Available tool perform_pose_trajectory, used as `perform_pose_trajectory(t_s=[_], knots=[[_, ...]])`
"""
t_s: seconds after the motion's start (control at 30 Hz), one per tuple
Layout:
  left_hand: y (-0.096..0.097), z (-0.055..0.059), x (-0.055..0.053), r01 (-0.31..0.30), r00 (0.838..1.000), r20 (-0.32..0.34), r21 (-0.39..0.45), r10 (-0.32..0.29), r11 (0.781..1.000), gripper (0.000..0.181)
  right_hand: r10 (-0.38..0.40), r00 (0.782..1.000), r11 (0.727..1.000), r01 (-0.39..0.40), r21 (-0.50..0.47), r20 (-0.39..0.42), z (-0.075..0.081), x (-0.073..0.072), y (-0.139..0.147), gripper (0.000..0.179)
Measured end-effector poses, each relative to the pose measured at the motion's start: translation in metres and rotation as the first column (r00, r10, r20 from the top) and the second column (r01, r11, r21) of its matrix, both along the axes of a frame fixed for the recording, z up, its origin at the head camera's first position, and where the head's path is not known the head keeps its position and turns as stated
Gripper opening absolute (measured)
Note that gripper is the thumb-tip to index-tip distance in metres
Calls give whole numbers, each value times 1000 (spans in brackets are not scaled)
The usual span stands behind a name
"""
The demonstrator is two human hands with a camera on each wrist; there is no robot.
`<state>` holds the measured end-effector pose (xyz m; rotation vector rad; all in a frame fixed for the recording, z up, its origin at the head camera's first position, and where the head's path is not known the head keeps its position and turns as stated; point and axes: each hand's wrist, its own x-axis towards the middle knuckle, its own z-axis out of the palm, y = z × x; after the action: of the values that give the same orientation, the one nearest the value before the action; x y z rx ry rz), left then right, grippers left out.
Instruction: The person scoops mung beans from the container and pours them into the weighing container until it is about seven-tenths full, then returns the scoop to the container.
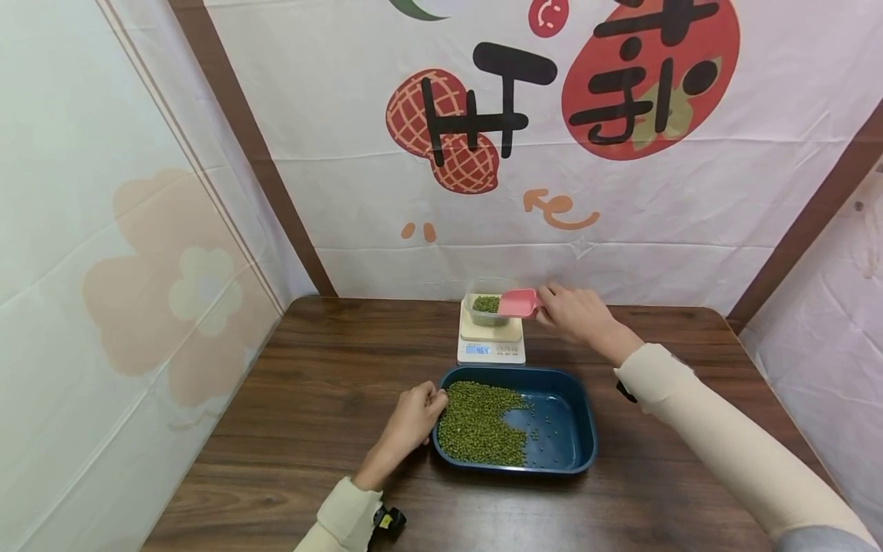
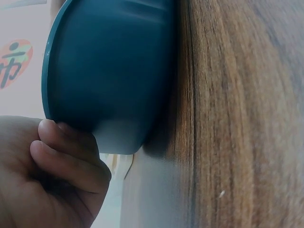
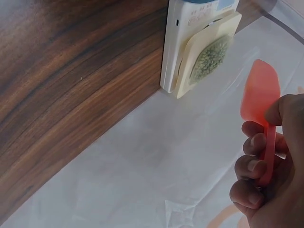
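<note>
Right hand (image 1: 576, 313), 3 o'clock of clear container (image 1: 487, 320): grip clenched round pink scoop (image 1: 517, 303). Scoop's blade at container's 3 o'clock edge, can't tell if touching. Container holds green beans (image 1: 486, 303), sits on white scale (image 1: 491, 357), which is at 12 o'clock of blue tray (image 1: 564, 422) on desk (image 1: 310, 406). Left hand (image 1: 416, 414): grip holds tray rim at 9 o'clock. More beans pile on tray's 9 o'clock side; 3 o'clock side mostly bare, few strays.

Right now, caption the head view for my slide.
Right hand holds a pink scoop at a container on a scale; left hand grips a blue tray.
</note>
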<state>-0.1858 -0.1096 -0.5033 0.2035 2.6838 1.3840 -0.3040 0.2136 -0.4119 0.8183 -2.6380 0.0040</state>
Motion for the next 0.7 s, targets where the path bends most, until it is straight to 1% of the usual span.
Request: perform_pose_trajectory(t_s=[0.3, 0.57, 0.7], knots=[[1, -1, 1, -13, 1000, 14, -15, 13, 1000, 33, 63, 996, 998, -65, -26, -56, -2, 15, 0, 17], [1, -1, 0, -12, 1000, 12, -17, 12, 1000, 33, 104, 993, 992, -108, -60, -62, -2, 33, 0, 16], [1, -1, -1, -11, 1000, 11, -17, 12, 1000, 33, 116, 992, 991, -119, -62, -50, 0, 42, -1, 16]])
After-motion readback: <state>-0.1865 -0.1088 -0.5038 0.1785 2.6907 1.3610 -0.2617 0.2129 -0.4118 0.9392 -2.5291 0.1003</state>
